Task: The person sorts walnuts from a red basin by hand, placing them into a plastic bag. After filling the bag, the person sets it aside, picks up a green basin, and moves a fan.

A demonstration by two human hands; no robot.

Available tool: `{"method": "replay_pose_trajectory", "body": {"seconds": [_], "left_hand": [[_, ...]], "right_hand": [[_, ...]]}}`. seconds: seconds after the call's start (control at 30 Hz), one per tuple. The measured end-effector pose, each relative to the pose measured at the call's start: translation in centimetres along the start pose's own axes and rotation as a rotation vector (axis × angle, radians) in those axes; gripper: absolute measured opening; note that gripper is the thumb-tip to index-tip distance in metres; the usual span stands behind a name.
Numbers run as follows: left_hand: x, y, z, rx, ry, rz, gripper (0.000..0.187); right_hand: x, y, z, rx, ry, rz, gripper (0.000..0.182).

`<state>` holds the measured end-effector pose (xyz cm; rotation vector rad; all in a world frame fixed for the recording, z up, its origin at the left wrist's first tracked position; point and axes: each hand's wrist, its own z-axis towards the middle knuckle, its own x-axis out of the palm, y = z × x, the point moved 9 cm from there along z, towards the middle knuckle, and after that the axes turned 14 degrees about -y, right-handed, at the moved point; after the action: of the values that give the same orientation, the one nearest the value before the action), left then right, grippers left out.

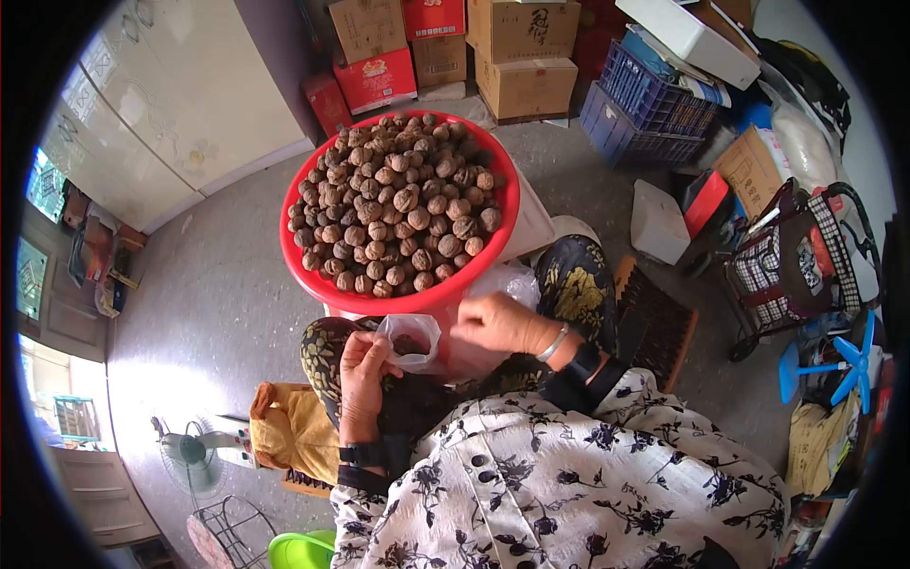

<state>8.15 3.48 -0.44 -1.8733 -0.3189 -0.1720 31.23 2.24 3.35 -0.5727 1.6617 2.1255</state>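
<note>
Left grip [362,368] pinches bag [426,328], mouth open, near basin's [387,305] near edge; right grip [500,324] just right, hold unclear.

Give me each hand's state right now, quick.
Left hand: closed on the rim of the small plastic bag.
Right hand: beside the bag, fingertips blurred; open, closed or holding something, cannot tell.

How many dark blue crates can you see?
2. The upper crate sits on top of the lower crate, and both are just to the right of the stacked brown boxes. More could be hidden behind the clutter there.
</note>
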Motion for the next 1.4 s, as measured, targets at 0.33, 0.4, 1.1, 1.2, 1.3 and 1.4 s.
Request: {"method": "replay_pose_trajectory", "body": {"seconds": [0.33, 0.4, 1.1, 1.2, 1.3, 1.4], "left_hand": [[0.1, -0.3, -0.4, -0.002, 0.019, 0.035, 0.018], [0.3, -0.4, -0.4, 0.012, 0.031, 0.053, 0.02], [-0.2, 0.2, 0.4, 0.028, 0.076, 0.014, 0.024], [-0.1, 0.1, 0.3, 0.011, 0.049, 0.016, 0.021], [-0.1, 0.0, 0.2, -0.005, 0.06, 0.023, 0.025], [0.2, -0.4, 0.0, -0.005, 0.066, 0.026, 0.025]], "right_hand": [[-9.6, -0.7, 5.4, -0.166, -0.649, -0.469, 0.045], [-8.7, -2.2, 6.1, -0.128, -0.578, -0.469, 0.048], [-3.7, -3.5, 2.7, 0.53, -0.307, 1.049, 0.029], [-2.6, -1.5, 2.3, 0.545, -0.248, 1.061, 0.023], [-1.6, -0.7, 2.0, 0.569, -0.151, 0.963, 0.018], [-1.5, 0.4, 2.0, 0.461, -0.165, 0.873, 0.02]]}}
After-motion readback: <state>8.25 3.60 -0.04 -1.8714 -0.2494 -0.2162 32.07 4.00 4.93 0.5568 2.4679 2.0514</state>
